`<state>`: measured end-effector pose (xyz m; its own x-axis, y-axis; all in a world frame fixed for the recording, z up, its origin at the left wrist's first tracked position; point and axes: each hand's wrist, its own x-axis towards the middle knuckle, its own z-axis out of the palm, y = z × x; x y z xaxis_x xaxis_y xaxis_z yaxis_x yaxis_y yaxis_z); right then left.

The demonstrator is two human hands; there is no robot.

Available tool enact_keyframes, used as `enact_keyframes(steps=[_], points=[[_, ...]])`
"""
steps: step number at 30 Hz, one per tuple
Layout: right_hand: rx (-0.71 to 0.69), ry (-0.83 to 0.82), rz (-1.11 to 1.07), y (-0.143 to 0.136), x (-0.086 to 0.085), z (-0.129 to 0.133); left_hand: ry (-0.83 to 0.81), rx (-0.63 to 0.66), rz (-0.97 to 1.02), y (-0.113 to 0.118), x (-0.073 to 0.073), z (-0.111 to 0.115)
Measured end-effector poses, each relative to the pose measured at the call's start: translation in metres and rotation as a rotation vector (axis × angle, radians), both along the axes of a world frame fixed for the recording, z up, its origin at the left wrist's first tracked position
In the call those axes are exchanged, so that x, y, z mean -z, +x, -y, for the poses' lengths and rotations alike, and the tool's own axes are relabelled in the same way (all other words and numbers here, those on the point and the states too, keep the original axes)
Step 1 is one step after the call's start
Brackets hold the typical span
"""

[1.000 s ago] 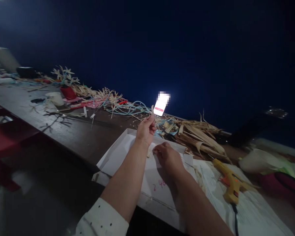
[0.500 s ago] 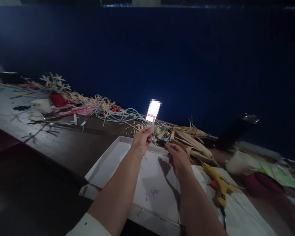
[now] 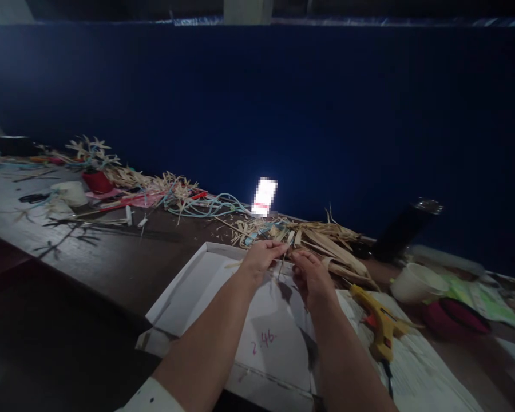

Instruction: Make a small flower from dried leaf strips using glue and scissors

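Note:
My left hand (image 3: 261,260) is closed in a pinch on a pale narrow strip (image 3: 290,237), whose end sticks up past the fingertips. Close beside it, my right hand (image 3: 312,273) is also pinched, its fingertips nearly meeting the left ones. What the right fingers hold is too small to make out. A thin dark stem hangs between the hands. Both hands are above the far edge of a shallow white cardboard box (image 3: 264,366) with "2.46" written in it. Just beyond them lies a heap of dried husk leaves (image 3: 337,249).
A yellow glue gun (image 3: 381,326) lies on printed paper at right, near a white cup (image 3: 418,283), a magenta pouch (image 3: 455,316) and a dark bottle (image 3: 407,229). A lit phone (image 3: 264,196) leans at the back. Blue tubing (image 3: 217,205) and husk flowers (image 3: 92,151) lie leftward.
My left hand has moved right and slightly down with the strip, closing the gap to my right hand. The right hand has barely moved. The camera view has shifted slightly.

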<state>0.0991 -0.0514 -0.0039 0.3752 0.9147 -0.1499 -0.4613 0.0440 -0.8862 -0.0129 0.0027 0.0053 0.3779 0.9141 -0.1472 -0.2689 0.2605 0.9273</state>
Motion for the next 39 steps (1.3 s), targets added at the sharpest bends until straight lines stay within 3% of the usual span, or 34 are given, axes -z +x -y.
enact_keyframes(steps=[19,25,39], points=[[0.075,0.071,-0.036,0.006,0.001,0.000,-0.030,-0.012,0.050,0.001,0.008,-0.005],[0.133,-0.041,-0.042,0.005,-0.003,0.001,-0.009,0.012,0.069,0.001,0.010,-0.006],[0.108,0.029,-0.085,0.007,0.000,-0.004,0.013,0.024,0.054,0.000,0.004,-0.002]])
